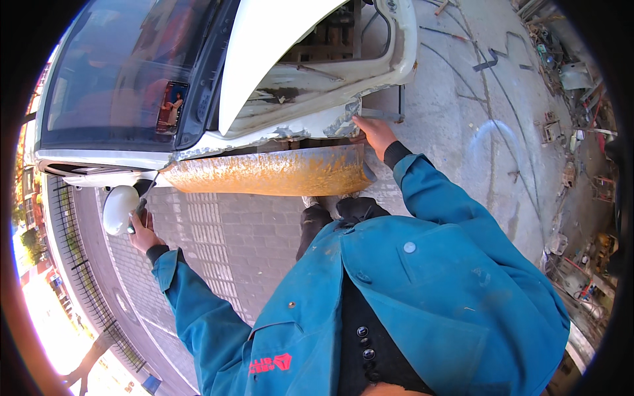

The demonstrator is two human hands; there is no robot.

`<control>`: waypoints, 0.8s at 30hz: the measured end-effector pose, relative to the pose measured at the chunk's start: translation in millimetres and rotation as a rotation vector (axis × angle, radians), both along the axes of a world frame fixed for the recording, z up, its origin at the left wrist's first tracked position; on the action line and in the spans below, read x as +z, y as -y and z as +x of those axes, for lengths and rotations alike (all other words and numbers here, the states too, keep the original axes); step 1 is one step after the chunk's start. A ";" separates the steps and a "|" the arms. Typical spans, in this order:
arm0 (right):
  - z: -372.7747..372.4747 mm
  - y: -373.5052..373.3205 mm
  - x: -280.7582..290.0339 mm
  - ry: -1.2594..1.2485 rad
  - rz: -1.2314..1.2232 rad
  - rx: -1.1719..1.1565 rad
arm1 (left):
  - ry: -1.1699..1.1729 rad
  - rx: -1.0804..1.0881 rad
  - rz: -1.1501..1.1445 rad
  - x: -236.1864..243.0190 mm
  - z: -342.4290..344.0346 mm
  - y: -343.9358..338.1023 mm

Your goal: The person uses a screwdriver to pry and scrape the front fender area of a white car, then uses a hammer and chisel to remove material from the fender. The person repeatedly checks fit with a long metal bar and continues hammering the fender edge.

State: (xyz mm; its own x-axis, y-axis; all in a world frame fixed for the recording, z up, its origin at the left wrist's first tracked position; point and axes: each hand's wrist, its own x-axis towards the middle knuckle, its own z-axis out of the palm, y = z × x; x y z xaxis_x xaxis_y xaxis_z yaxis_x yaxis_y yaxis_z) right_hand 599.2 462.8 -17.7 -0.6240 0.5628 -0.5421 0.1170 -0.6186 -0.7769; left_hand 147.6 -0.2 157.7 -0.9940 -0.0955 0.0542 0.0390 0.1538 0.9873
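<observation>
My left hand grips a dark-handled tool beside the white side mirror; its thin shaft slants up to the front corner below the windshield. My right hand has thumb and fingers on the edge of the white body panel, which has flaking patches; some fingers are hidden. Between my hands, a curved panel with mottled orange rust lies along the car's side, over my legs and shoes. A raised white hood with an exposed inner frame is above it.
A paved walkway lies under me, with a dark railing at left. At right, concrete ground carries hoses or cables, and piled scrap and tools line the far edge. A metal frame juts beside my right hand.
</observation>
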 end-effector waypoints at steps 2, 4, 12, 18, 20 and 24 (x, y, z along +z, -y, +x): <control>-3.8 1.2 1.0 0.035 0.044 -0.062 | 0.000 -0.010 -0.011 0.4 -2.5 0.4; -6.9 3.7 3.0 0.053 0.102 -0.088 | 0.027 -0.012 -0.008 1.1 -5.0 1.1; -4.3 1.7 -2.3 0.186 0.058 -0.072 | 0.044 -0.052 0.029 -6.2 -10.3 5.9; -0.8 -0.8 -2.9 0.060 -0.093 -0.042 | 0.023 -0.012 0.121 -1.7 -8.3 12.9; 0.6 -1.0 -2.9 0.056 -0.074 -0.043 | 0.003 -0.011 0.168 -1.3 -10.6 12.4; 21.1 -1.4 -6.3 0.047 -0.056 -0.128 | 0.012 0.052 0.297 -10.1 -16.6 19.0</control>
State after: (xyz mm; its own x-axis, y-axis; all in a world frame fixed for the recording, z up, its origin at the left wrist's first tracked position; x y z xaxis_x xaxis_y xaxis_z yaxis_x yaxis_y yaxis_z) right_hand 620.3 464.2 -24.0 -0.5223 0.6043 -0.6018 0.0700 -0.6729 -0.7364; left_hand 131.0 -19.2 147.6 -0.9877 -0.1566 0.0044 0.0266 -0.1398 0.9898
